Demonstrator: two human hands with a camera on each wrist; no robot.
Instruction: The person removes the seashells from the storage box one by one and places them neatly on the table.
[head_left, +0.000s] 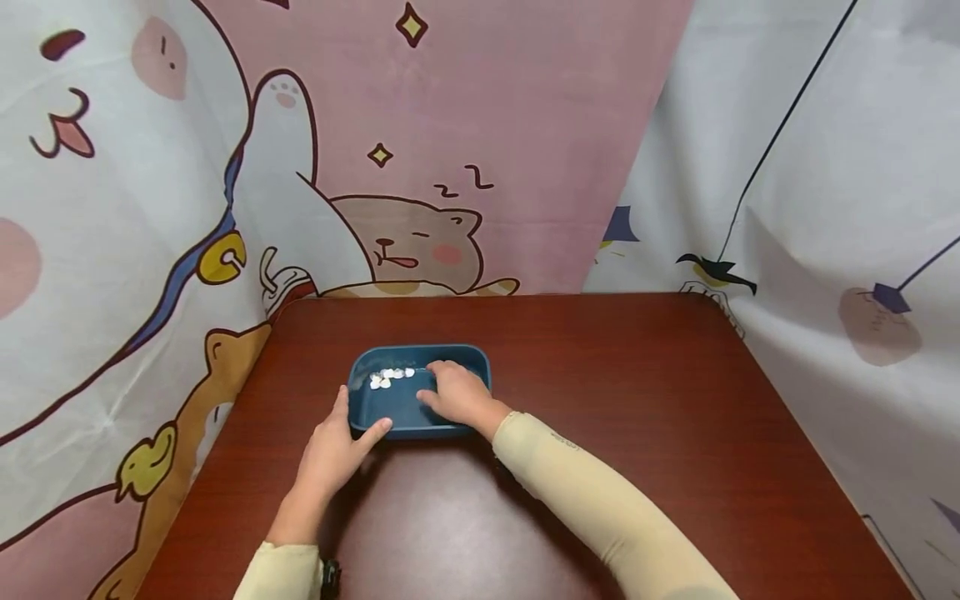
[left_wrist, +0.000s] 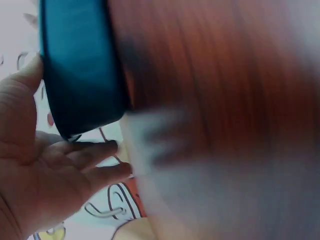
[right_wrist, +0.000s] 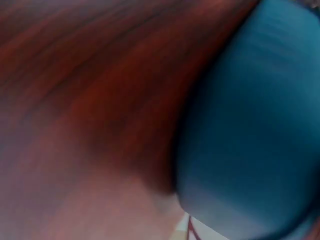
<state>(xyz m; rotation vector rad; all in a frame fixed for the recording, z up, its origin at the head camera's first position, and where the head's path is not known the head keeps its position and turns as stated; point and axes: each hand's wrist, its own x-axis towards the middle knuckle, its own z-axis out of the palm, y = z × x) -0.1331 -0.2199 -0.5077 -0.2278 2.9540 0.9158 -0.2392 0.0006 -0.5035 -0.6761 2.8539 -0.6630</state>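
Note:
A dark blue rectangular tray (head_left: 397, 432) with raised walls and rounded corners stands on the table. Inside, toward its far left, several small white pieces (head_left: 386, 377) lie close together, mostly in a row. My left hand (head_left: 335, 446) is at the tray's near left corner, thumb along the near rim and fingers by the left wall. In the left wrist view, the thumb of that hand touches the tray (left_wrist: 80, 65) and its fingers extend past the end. My right hand (head_left: 461, 393) reaches over the near right rim into the tray, thumb and fingers apart, fingertips just right of the white pieces.
The brown wooden table (head_left: 615, 392) extends around the tray, with a bright reflection in front. Fabric printed with cartoon animals (head_left: 427, 250) hangs behind and along both sides. A dark band (head_left: 330, 577) shows at the left sleeve. The right wrist view is blurred.

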